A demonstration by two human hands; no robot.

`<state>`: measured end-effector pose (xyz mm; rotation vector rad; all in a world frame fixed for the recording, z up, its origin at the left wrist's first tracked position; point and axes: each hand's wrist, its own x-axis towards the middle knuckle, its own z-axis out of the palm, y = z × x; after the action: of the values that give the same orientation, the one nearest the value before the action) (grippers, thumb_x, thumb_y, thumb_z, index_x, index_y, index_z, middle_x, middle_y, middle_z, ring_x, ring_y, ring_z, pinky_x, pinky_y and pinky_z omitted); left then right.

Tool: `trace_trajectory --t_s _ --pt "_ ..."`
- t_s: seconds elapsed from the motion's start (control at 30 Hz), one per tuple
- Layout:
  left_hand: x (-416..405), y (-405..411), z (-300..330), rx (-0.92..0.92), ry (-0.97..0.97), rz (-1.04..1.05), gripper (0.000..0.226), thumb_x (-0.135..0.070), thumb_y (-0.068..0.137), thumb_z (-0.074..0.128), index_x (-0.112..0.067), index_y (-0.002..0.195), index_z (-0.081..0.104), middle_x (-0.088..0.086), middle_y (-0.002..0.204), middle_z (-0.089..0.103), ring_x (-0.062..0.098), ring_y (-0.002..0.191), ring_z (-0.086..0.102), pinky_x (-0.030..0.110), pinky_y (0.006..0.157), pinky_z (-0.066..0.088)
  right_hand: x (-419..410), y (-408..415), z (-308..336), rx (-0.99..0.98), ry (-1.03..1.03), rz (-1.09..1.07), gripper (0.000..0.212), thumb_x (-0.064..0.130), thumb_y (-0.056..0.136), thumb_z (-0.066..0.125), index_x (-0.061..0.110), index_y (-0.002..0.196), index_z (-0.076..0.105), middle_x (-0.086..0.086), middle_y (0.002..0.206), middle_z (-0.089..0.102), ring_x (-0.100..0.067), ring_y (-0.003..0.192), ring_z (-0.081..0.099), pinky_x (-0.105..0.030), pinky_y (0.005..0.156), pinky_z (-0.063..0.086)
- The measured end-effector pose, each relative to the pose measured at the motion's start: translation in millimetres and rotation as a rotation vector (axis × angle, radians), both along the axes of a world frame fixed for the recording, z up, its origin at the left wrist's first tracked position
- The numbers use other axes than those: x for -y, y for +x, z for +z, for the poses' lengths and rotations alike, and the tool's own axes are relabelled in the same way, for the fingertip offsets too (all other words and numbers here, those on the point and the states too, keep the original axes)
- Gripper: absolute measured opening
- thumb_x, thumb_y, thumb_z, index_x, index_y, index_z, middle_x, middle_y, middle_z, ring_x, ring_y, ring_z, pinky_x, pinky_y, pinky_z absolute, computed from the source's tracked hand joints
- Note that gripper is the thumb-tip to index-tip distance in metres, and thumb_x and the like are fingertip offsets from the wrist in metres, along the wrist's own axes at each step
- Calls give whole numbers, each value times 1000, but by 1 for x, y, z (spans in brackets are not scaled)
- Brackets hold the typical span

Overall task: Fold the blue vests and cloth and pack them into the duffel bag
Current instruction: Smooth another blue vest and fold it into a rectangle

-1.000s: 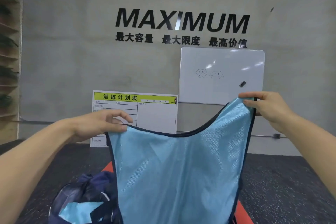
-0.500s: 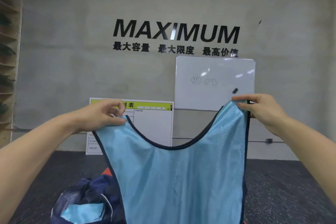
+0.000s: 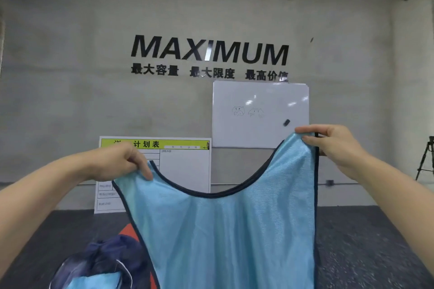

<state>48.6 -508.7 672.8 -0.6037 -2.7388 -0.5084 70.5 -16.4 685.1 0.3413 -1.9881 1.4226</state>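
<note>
I am looking out at chest height with both forearms reaching forward into view. My left hand (image 3: 119, 162) is raised at the left, its back toward me, fingers curled down and thumb pressed along the front of one shoulder strap of a light blue vest (image 3: 230, 230); this grip is pinched closed on the fabric. My right hand (image 3: 333, 145) is held higher at the right, wrist bent inward, with the thumb on the near side and the fingers folded behind the other strap; this grip too is clamped on the vest. The two hands are well apart, so the vest hangs spread flat between them, its dark-trimmed scoop neckline sagging in a curve at the middle and its body falling past the bottom edge.

Low at the near left, partly behind the vest, sits a dark navy duffel bag (image 3: 103, 258) on the dark speckled floor (image 3: 366, 241), its mouth open with a piece of light blue cloth (image 3: 94, 281) showing inside. A sliver of something orange-red (image 3: 128, 230) shows just beside the bag.

On the far concrete wall (image 3: 70, 65) are black letters reading MAXIMUM, a whiteboard (image 3: 260, 112), a chart board (image 3: 183, 166) leaning below it, and a tripod (image 3: 426, 159) at the far right.
</note>
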Motion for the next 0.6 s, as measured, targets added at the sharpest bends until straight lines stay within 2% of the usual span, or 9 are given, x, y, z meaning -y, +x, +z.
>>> trace_trajectory --t_s 0.1,0.17,0.3,0.37,0.43,0.5,0.6 --pt "-4 7 2 -32 38 -20 56 2 92 50 -45 88 79 -30 102 71 -11 92 61 21 89 47 -5 7 -1 -7 -13 5 23 7 95 70 25 106 80 4 119 70 -11 100 70 -22 77 58" --pt "-4 9 2 -81 82 -62 49 -2 88 57 -45 99 76 -23 106 71 -3 87 64 27 83 51 -9 10 -2 -1 -4 32 24 7 95 70 24 108 80 4 119 71 -10 95 72 -20 73 59" --pt "-1 10 2 -125 220 -112 58 3 79 61 -42 113 71 -14 113 72 15 104 68 40 96 54 -19 13 -6 25 30 126 38 -4 94 65 25 115 78 2 116 75 -12 99 73 -21 76 60" --pt "0 10 2 -138 277 -133 61 7 79 57 -40 115 71 -10 112 74 21 104 69 44 98 54 -24 11 -10 26 32 171 44 -11 94 59 21 118 76 2 116 76 -14 106 71 -23 86 59" --pt "1 11 3 -155 296 -140 66 15 81 50 -39 112 73 -13 108 75 24 100 70 40 91 55 -28 9 -15 39 -4 224 46 -18 92 53 16 112 78 -1 115 76 -16 109 69 -24 93 57" --pt "0 12 3 -163 302 -136 68 17 83 47 -40 107 76 -17 107 74 22 96 71 41 84 57 -31 6 -20 69 -47 270 49 -21 92 50 15 98 82 -4 111 77 -17 105 70 -23 88 58" --pt "0 11 2 -168 293 -112 67 17 85 47 -40 103 78 -18 103 75 13 75 64 22 58 50 -34 1 -29 112 -80 311 47 -21 92 50 13 96 82 -7 107 76 -16 97 73 -21 81 59"
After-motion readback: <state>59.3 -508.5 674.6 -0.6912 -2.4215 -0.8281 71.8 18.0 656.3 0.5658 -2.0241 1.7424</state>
